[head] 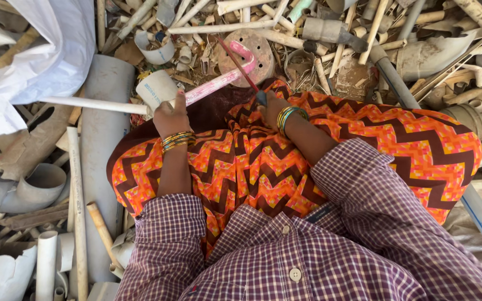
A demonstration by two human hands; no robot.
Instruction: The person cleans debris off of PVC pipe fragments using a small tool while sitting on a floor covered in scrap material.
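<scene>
At nine o'clock a crumpled white plastic sack (34, 61) is seen over the scrap, and a wide grey pipe (102, 167) is laid lengthwise beside the lap. The left hand (169, 116) is held at about eleven o'clock from the lap, the forearm stretched straight forward out of a checked sleeve, with gold and green bangles (177, 140) stacked at the wrist. Its fingers are curled shut around a pink pipe (218, 82), with the thumb raised along it; a short white pipe stub (156, 88) is set just beside the knuckles. The pink pipe is run from the hand toward one o'clock, its hooked end resting against a round perforated disc (255, 53). The right hand (271, 108) is brought in at twelve o'clock, the wrist bent inward and ringed with more bangles (289, 116). It is closed on the dark handle of a thin red-bladed saw (238, 62), which is laid across the pink pipe. Both hands are held above an orange zigzag-patterned cloth (364, 145) on the lap. At three o'clock a heap of pale cut pipes (464, 117) is spread.
</scene>
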